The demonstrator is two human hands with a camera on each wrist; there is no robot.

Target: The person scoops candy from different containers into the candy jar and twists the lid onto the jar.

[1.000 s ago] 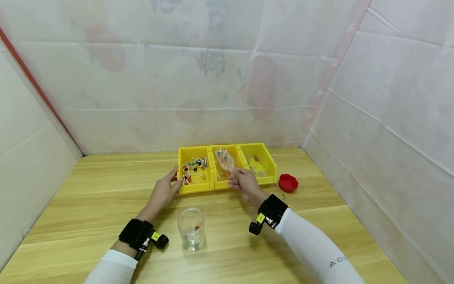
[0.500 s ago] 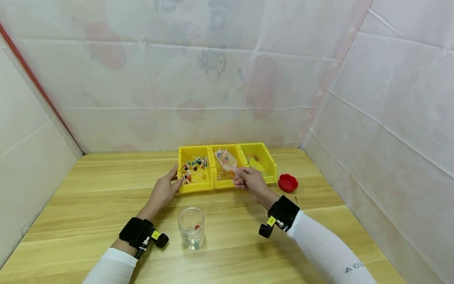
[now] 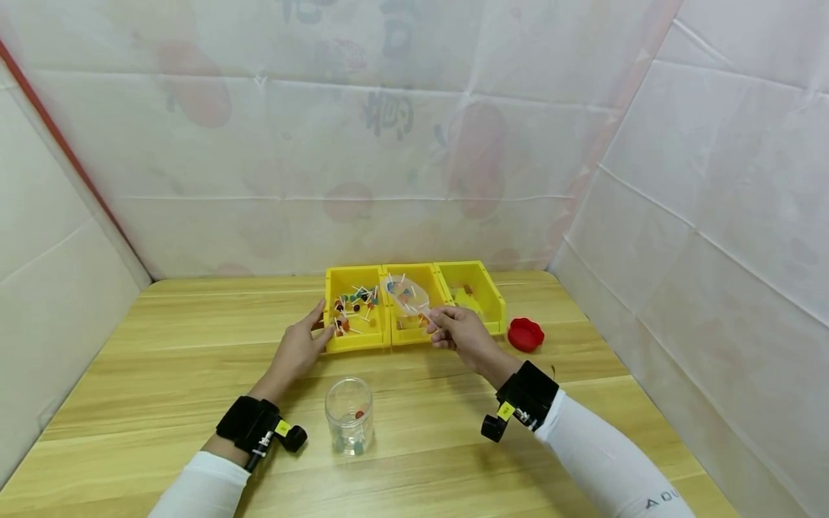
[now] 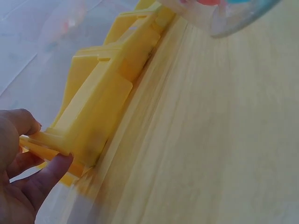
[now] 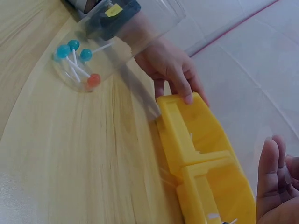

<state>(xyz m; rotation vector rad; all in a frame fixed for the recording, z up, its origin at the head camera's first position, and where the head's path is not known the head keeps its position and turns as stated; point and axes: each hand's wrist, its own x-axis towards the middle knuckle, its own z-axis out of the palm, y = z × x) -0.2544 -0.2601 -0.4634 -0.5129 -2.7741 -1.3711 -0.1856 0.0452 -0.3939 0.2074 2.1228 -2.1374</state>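
Wood-grain bench [image 3: 162, 403]: left hand [image 3: 299, 350] grips yellow bin [image 3: 359, 343], fingers curled; right hand [image 3: 465, 332] pinches scoop [image 3: 421, 296] bearing lollipops [image 3: 391, 287]. Probably scooping; next move wants steady, level lifting.

The bins [image 3: 406, 337] are yellow, the sleeves [image 3: 602, 453] white, the tabletop [image 3: 424, 467] wood-grained.
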